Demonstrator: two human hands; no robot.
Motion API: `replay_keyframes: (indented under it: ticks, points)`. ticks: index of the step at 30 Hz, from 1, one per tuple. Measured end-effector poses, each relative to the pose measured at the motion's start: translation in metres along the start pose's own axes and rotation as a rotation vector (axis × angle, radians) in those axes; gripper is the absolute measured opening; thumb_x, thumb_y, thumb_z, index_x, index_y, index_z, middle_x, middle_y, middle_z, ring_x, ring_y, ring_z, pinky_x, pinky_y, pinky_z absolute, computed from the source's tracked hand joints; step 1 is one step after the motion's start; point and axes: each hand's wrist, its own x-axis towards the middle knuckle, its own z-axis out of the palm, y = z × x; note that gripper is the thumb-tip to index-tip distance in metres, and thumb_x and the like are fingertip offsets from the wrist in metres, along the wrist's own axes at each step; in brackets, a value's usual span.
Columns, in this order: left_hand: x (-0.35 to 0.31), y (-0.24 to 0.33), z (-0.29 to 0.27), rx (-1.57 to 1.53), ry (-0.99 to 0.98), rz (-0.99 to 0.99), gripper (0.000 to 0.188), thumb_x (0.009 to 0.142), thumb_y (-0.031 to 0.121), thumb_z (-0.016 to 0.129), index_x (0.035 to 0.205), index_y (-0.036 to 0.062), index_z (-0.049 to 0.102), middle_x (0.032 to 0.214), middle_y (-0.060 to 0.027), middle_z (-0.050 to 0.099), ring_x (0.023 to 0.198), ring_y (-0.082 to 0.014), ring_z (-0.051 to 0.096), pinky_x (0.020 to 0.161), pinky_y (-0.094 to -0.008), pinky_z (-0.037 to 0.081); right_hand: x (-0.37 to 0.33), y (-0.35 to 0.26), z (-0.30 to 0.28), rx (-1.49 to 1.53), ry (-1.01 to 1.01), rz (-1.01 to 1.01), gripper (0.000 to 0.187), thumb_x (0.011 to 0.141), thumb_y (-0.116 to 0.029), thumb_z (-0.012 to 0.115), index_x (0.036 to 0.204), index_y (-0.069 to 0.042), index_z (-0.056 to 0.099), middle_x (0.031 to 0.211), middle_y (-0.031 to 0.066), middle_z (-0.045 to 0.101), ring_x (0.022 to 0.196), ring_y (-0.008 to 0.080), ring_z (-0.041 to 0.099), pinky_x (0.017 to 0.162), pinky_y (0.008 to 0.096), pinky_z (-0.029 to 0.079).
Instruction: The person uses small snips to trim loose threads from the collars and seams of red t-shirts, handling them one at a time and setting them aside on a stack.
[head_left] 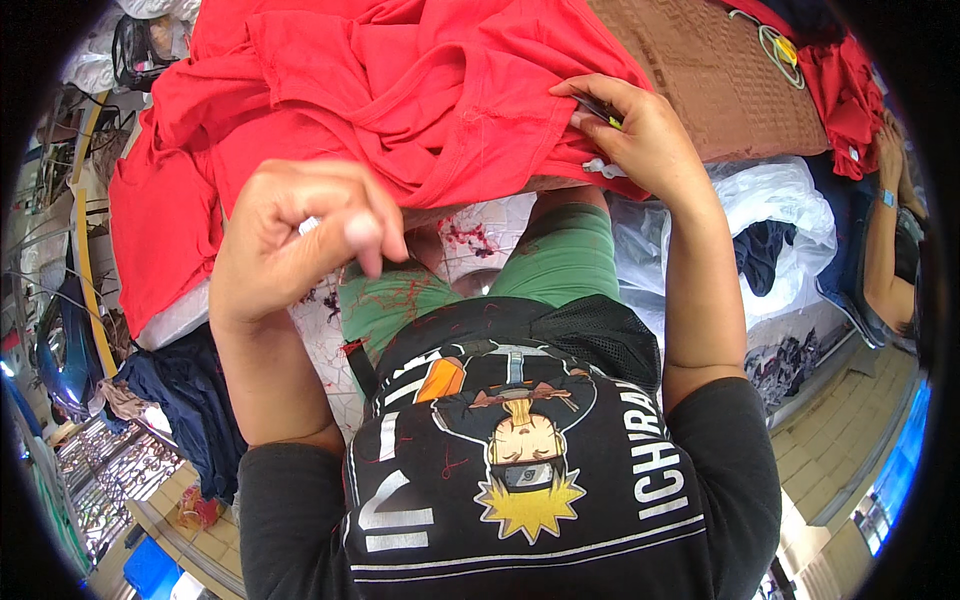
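Red garments (400, 90) lie heaped over the table in front of me, with loose thread ends along a seam. My right hand (635, 130) is closed around small dark thread snips (598, 108) with a yellow-green part, at the right side of the red cloth. Their tips are partly hidden by my fingers. My left hand (310, 225) is raised in front of the cloth's near edge, fingers curled and thumb pressed in. It is somewhat blurred, and whatever it may pinch is too small to make out.
Red thread scraps cling to my green shorts (560, 255). A brown patterned cloth (720, 90) covers the table's right side. Beside my right arm stands a white plastic bag (790, 215) with dark cloth inside. At far right, another person's hand (889, 150) touches red fabric.
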Motion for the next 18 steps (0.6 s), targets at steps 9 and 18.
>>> replay_keyframes:
  ticks: [9,18]
  points:
    - [0.059,-0.026,0.043,0.687,0.514,0.228,0.022,0.083,0.012,0.072,0.105,0.0067,0.071,0.106,-0.0080,0.067,0.084,-0.0164,0.064,0.073,-0.0301,0.051,-0.010,-0.023,-0.003,-0.144,0.167,-0.283,0.019,0.084,-0.007,0.068,0.103,-0.003,0.068,0.093,0.0153,0.067,0.080,0.0312,0.064,0.074,0.0373,0.051]
    - [0.075,-0.064,0.063,0.853,0.500,0.008,0.015,0.082,0.015,0.071,0.094,0.0046,0.072,0.095,-0.0092,0.067,0.085,-0.0277,0.067,0.075,-0.0361,0.053,-0.006,0.000,0.026,-0.090,0.114,-0.277,0.022,0.081,-0.012,0.071,0.100,-0.003,0.068,0.091,0.0172,0.068,0.085,0.0323,0.066,0.074,0.0398,0.051]
